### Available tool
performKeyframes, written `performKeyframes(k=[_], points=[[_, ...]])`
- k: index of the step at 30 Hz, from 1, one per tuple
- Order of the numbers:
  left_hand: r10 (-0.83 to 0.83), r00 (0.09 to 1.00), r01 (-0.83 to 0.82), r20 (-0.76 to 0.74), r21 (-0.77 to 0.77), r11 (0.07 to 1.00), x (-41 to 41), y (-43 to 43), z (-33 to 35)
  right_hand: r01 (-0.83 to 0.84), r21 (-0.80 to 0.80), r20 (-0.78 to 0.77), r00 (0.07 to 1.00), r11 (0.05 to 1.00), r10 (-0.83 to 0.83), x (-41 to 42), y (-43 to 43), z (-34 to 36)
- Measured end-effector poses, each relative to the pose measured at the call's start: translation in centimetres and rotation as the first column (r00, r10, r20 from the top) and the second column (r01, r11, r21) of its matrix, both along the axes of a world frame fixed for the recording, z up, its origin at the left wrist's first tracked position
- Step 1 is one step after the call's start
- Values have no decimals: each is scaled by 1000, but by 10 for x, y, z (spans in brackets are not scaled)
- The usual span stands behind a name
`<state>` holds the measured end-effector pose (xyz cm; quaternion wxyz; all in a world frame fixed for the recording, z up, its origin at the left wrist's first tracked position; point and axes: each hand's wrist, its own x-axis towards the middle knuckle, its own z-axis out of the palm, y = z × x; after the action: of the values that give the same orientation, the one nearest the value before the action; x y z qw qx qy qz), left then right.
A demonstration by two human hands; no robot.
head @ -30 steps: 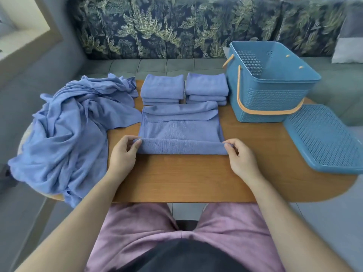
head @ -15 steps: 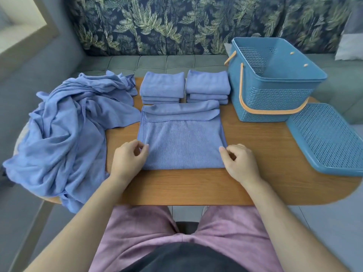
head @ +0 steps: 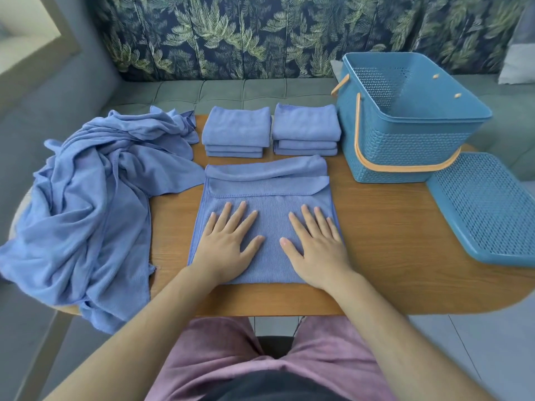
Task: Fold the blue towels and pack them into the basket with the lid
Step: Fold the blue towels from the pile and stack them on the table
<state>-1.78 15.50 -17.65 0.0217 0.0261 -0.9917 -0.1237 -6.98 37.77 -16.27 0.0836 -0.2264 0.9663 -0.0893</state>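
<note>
A partly folded blue towel lies flat on the wooden table in front of me. My left hand and my right hand press on it side by side, palms down, fingers straight and spread. Behind it stand two stacks of folded blue towels, the left stack and the right stack. A heap of unfolded blue towels covers the table's left end and hangs over its edge. The blue basket with an orange handle stands open at the back right, nothing visible inside. Its blue perforated lid lies to its right.
A sofa with a leaf-print backrest runs behind the table, a pale cushion at its far right. My lap in pink cloth is below the table's near edge. Bare wood shows between the towel and the lid.
Both hands drew the towel's near edge toward me, laid it flat, let go of its corners and now rest flat on top of it.
</note>
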Motion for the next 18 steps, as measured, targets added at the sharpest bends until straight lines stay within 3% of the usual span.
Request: performKeyframes(k=[5,11,18], points=[[2,995,-3,-99,-10,1000,50,19,-3,22,-66,-135,990,998,-31,41,13,7],[42,977,-54,-210,-53,997,2,0,20,-48,-142,-238,971,989,13,-21,10,19],[-77,989,71,-126,-53,996,-36,-55,26,-116,-182,-248,966,976,69,-103,32,19]])
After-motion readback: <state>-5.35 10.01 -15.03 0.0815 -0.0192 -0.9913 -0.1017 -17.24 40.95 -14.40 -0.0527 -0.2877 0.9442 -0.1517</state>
